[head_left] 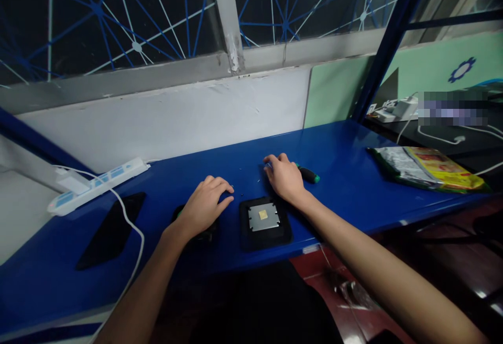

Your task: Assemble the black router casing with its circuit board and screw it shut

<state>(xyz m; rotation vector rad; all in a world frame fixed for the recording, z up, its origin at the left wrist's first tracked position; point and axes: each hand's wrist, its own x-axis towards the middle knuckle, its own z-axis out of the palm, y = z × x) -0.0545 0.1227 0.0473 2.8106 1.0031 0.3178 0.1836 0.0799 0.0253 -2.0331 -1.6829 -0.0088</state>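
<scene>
A square black unit [247, 234] lies on the blue table near its front edge, with a silver metal plate [256, 223] on top and a small gold-coloured square [263, 214] at the plate's middle. To its left, my left hand [204, 203] has thumb and fingers apart and holds nothing. Under that hand and wrist is a dark object [206, 235], mostly covered. Beyond the unit, my right hand [286, 177] is low over the table with curled fingers; what they grip is hidden. A green-and-black screwdriver handle [308, 174] sticks out beside it, its shaft out of sight.
A white power strip [100, 184] with a plug and white cable [128, 213] lies at the left, beside a flat black panel [113, 229]. Tiny dark bits [242, 195] lie between my hands. A yellow-and-silver packet [428, 168] is at the right. A wall stands behind the table.
</scene>
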